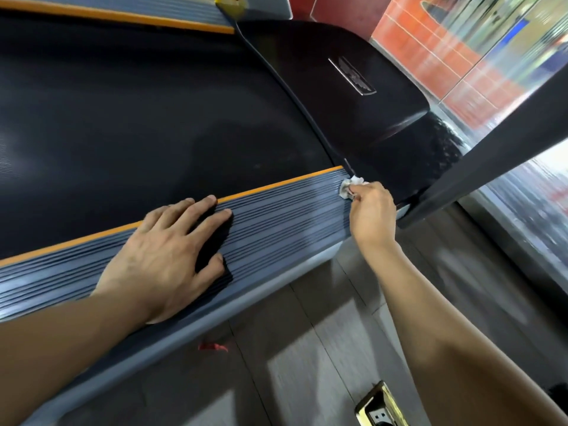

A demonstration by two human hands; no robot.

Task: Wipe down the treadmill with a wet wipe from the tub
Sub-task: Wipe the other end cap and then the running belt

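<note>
The treadmill fills the view: a black belt point(123, 118), a grey ribbed side rail point(282, 216) with an orange edge strip, and a black motor cover point(353, 96) at the front. My left hand point(166, 259) rests flat on the side rail, fingers spread. My right hand point(372, 210) grips a crumpled white wet wipe point(353, 186) and presses it on the rail's front end, where it meets the motor cover. The tub is out of view.
A black upright post point(491, 155) slants up from the rail's front end at the right. Grey wood-look floor point(307, 348) lies below, with a small red scrap point(213, 346) and a brass floor socket point(379, 407). The far side rail point(123, 10) runs along the top.
</note>
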